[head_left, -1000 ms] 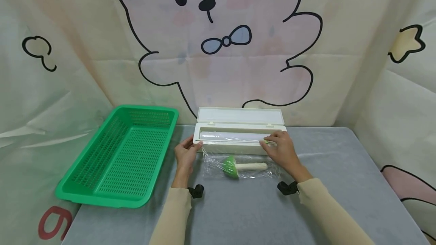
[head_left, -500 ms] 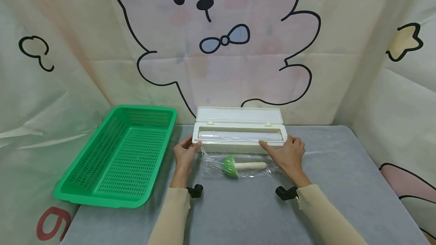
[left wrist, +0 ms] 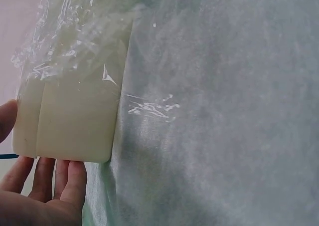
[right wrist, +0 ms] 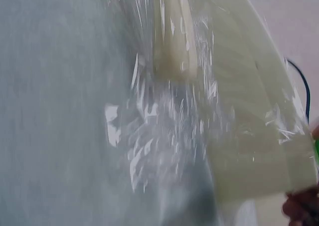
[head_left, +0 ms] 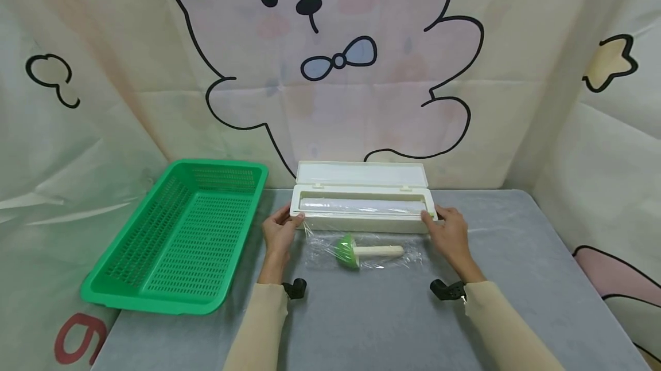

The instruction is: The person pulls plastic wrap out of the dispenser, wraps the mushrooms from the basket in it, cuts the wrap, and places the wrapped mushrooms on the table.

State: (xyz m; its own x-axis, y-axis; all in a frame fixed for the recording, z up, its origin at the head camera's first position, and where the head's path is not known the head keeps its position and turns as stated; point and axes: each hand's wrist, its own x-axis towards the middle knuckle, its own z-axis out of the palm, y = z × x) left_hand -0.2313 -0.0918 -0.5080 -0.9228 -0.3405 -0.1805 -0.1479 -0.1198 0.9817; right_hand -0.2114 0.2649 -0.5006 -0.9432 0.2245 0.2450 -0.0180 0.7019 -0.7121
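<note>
A white cling film dispenser [head_left: 368,224] stands at the back of the table with its lid raised and a film roll [head_left: 356,205] inside. Clear cling film [head_left: 315,252] hangs over its front and lies wrinkled over a green-headed object with a pale stick handle [head_left: 381,251]. My left hand [head_left: 279,237] grips the dispenser's left end, thumb on top and fingers against the end wall. At the other end, my right hand [head_left: 450,236] holds the right corner, its thumb on the front edge beside a small green slider [right wrist: 317,148].
A green perforated basket [head_left: 242,233] stands at the left on the grey tablecloth [head_left: 372,325]. Behind the table hangs a cloth backdrop [head_left: 403,118] with a cartoon bear, close to the raised lid [head_left: 361,174].
My right hand has slid right along the front edge to the dispenser's right corner, and the green slider has gone with it. The left hand keeps its grip.
</note>
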